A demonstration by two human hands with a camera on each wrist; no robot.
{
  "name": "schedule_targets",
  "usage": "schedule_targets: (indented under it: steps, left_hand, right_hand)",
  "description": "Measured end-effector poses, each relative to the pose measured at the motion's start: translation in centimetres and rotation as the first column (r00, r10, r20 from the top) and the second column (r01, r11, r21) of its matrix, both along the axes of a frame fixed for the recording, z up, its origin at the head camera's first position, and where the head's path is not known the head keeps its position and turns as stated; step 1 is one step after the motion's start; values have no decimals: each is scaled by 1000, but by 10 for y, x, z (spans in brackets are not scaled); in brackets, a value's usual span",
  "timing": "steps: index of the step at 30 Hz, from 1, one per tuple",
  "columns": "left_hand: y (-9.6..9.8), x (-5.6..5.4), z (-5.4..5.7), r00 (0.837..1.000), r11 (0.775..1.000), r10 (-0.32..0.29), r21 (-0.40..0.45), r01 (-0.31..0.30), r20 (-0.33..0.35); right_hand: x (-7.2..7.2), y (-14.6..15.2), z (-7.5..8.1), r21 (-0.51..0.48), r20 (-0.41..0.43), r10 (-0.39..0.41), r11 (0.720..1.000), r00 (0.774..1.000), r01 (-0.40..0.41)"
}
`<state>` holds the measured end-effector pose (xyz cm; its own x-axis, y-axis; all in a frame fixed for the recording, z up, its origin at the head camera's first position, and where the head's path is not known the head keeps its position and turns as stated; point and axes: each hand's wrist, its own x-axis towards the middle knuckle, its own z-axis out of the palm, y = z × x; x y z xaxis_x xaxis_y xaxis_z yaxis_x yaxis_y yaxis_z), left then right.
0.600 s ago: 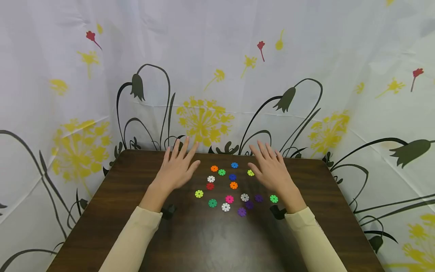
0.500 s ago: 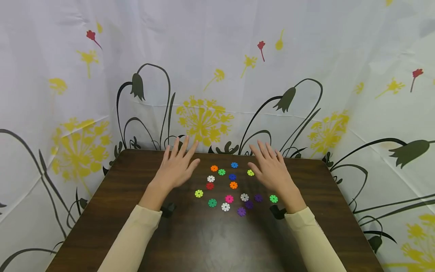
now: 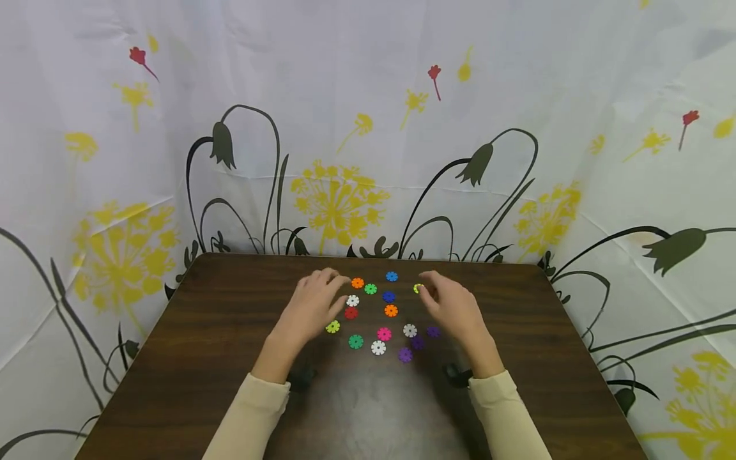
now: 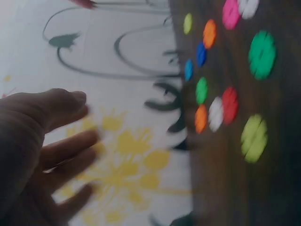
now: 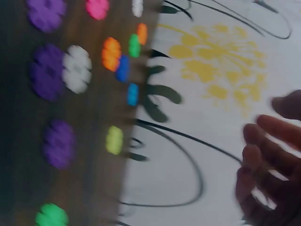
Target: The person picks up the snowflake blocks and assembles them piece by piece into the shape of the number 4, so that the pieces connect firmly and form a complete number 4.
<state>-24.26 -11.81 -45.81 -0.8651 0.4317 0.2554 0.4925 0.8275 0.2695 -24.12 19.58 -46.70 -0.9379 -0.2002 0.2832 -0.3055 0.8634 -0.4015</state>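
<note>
Several flat, notched plastic discs in many colours lie on the dark wooden table (image 3: 201, 332). My left hand (image 3: 307, 310) hovers left of them, fingers loosely bent and holding nothing; nearest in the head view are an orange disc (image 3: 358, 283), a white disc (image 3: 352, 300) and a yellow-green disc (image 3: 333, 326). My right hand (image 3: 457, 310) hovers at the right side, also holding nothing, and partly covers another yellow disc (image 3: 418, 289). In the right wrist view its curved fingers (image 5: 268, 155) stand apart from the discs. The left wrist view shows the left thumb (image 4: 61, 101) apart from the fingers.
Purple discs (image 3: 405, 354) and a white disc (image 3: 378, 347) lie nearest to me. A bright green disc (image 5: 51, 215) shows in the right wrist view. Behind the table hangs a white curtain (image 3: 368, 83) printed with flowers.
Both hands have gone from straight, spread fingers to bent ones. The left hand has moved right, towards the discs. The head view has shifted slightly. The discs lie as before.
</note>
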Motion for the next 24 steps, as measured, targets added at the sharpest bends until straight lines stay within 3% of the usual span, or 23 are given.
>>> schedule_targets:
  steps: [2,4,8,12,16,21,24]
  left_hand:
    - [12,1,-11,998,1000,-27,6,26,51]
    - [25,1,-22,993,999,-50,-5,51,103]
    - [49,-1,-46,990,996,-59,-65,68,126]
    - [67,-3,-63,988,993,-26,-110,43,153]
    - [78,1,-75,985,988,30,-151,-4,171]
    - [84,7,-86,988,982,63,-183,-37,139]
    - [86,8,-91,991,987,65,-157,-46,120]
  right_hand:
    - [-3,-3,-16,17,128,-23,1000,992,21]
    - [-5,-5,-33,50,245,-45,998,969,34]
    - [-8,-9,-57,93,367,-78,995,927,47]
    - [-10,-13,-71,108,410,-103,992,906,64]
    - [-9,-15,-82,105,408,-114,991,906,77]
    - [-7,-16,-87,59,428,-107,994,897,91]
    - [-8,-14,-91,25,432,-73,997,899,69]
